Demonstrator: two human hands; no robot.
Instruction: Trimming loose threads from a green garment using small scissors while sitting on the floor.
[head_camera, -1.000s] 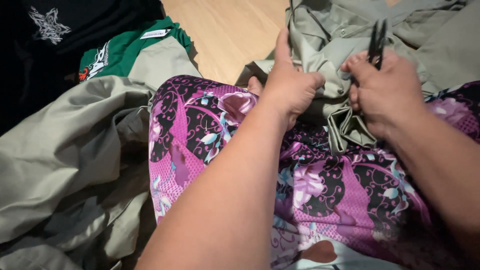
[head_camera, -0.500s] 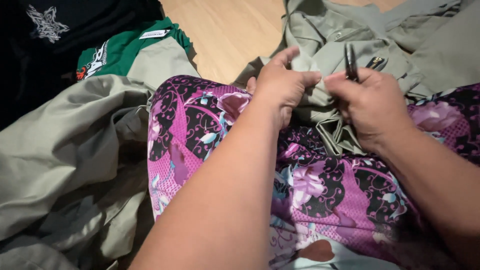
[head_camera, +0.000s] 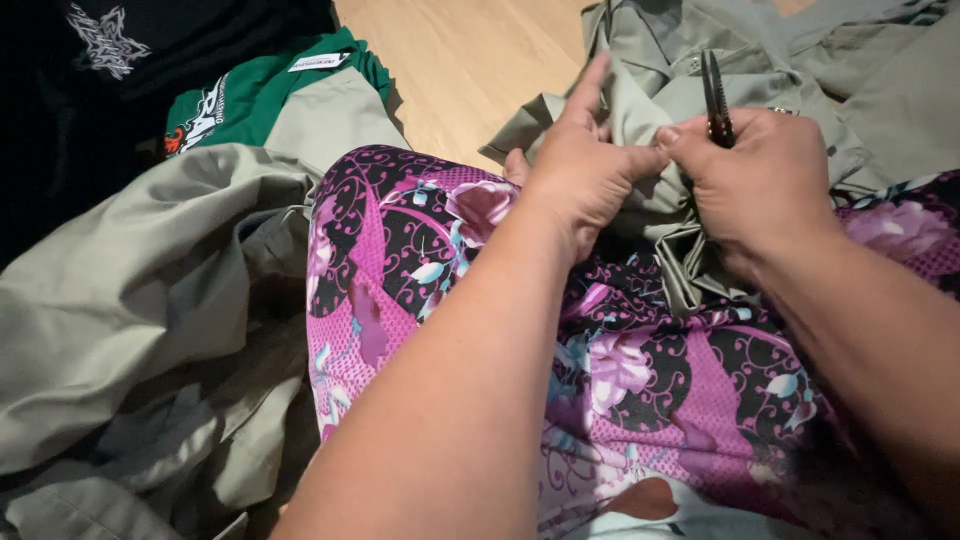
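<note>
Snips (head_camera: 714, 98) now upright, right grip (head_camera: 765, 175).

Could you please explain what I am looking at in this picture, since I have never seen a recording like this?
There is no machine: a person wears a camera on the head, so the one view looks down at their own two bare hands and lap. The left hand pinches a bunched fold of an olive-grey garment. The right hand grips the same fold and also holds a small dark tool, which looks like snips or small pliers. The garment lies over the lap, which is covered by purple flowered fabric. More olive-grey cloth is piled on the left, beside a green shirt and a black garment, on a wooden floor.
</note>
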